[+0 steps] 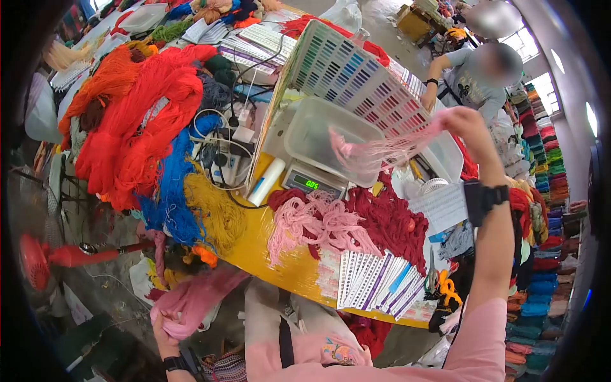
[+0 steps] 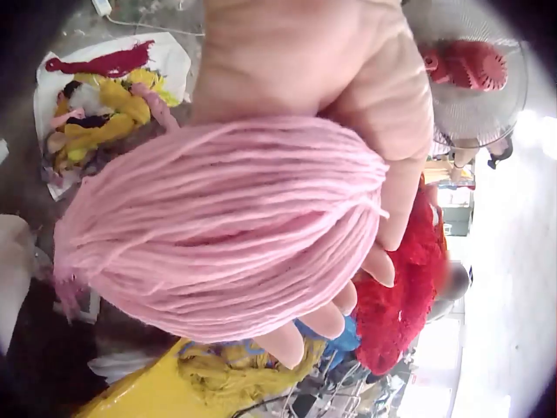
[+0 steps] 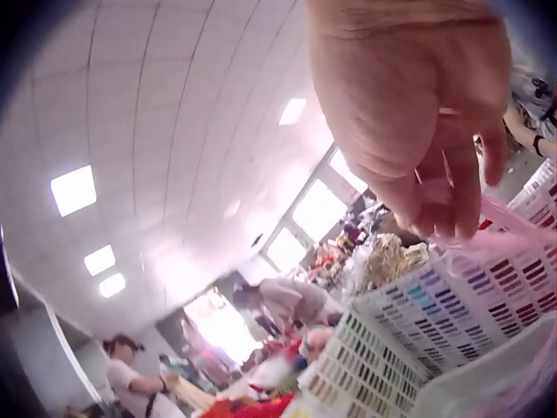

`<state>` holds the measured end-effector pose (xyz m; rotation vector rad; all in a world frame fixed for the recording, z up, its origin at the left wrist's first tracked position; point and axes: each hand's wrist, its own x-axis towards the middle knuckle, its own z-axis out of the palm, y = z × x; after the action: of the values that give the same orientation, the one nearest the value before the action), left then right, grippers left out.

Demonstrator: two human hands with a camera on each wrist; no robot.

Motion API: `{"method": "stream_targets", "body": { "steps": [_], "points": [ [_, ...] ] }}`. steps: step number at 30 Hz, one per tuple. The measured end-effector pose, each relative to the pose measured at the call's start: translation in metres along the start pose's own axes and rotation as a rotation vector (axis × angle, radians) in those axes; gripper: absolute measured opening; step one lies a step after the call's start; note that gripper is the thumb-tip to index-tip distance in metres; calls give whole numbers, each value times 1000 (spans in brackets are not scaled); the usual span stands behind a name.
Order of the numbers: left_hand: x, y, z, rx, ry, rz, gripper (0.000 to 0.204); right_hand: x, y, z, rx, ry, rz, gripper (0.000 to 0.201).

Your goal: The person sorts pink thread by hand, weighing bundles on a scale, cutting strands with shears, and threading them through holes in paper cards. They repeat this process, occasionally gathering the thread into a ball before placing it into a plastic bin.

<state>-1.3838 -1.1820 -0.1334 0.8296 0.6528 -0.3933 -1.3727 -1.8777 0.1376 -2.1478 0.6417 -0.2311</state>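
My left hand (image 1: 167, 325) grips a thick hank of pink yarn (image 2: 231, 222) below the table's front edge; the fingers wrap under it in the left wrist view. Raised over the back of the table, my right hand (image 1: 463, 124) pinches thin pink strands of yarn (image 1: 394, 149). These strands stretch down to the left over a clear plastic bin (image 1: 312, 130). Under the bin's front edge a digital scale (image 1: 312, 184) reads 0.05. Light pink yarn (image 1: 318, 223) and dark red yarn (image 1: 394, 223) lie in front of the scale.
Color sample boards (image 1: 356, 70) stand behind the bin. Striped sample cards (image 1: 379, 283) lie at the yellow table's (image 1: 254, 245) front edge. Red yarn (image 1: 140, 121), blue yarn (image 1: 168, 197) and power cords (image 1: 219, 149) crowd the left. A red fan (image 1: 35, 261) stands at far left; another person (image 1: 477, 76) works opposite.
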Motion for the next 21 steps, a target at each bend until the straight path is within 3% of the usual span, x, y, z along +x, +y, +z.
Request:
{"method": "stream_targets", "body": {
  "steps": [2, 3, 4, 6, 7, 8, 9, 10, 11, 14, 16, 18, 19, 21],
  "points": [
    [-24, -4, 63, 90, 36, -122, 13, 17, 21, 24, -124, 63, -129, 22],
    [-16, -12, 47, 156, -75, -93, 15, 20, 30, 40, -168, 210, -182, 21],
    [-14, -16, 49, 157, -75, -95, 15, 24, 39, 58, -211, 357, -236, 20],
    [-15, -23, 61, 165, -76, -255, 15, 18, 69, 104, -488, 361, -325, 18],
    [-16, -28, 74, 192, -102, -275, 16, 8, 74, 131, -509, 296, -395, 17],
    [-16, -33, 86, 193, -99, -276, 16, 0, 112, 156, -751, 172, -232, 17],
    [-15, -38, 98, 91, -220, -391, 14, -13, 129, 179, -919, -58, -109, 15],
    [-14, -42, 112, -11, -343, -505, 13, -29, 137, 197, -892, -168, -74, 14],
    [-17, -46, 131, -7, -340, -506, 13, -44, 144, 210, -795, -138, -45, 14],
    [-27, -61, 182, 6, -409, -543, 12, -83, 147, 227, -337, 228, -192, 20],
    [-25, -74, 199, 63, -508, -570, 13, -113, 132, 235, -154, 307, -113, 23],
    [-26, -92, 222, 36, -572, -569, 13, -145, 135, 246, -83, 179, -53, 20],
    [-27, -100, 233, 6, -641, -561, 14, -158, 123, 252, -88, 134, -99, 15],
    [-30, -110, 249, 70, -667, -530, 15, -182, 85, 255, 135, -18, 19, 13]
  ]
}}
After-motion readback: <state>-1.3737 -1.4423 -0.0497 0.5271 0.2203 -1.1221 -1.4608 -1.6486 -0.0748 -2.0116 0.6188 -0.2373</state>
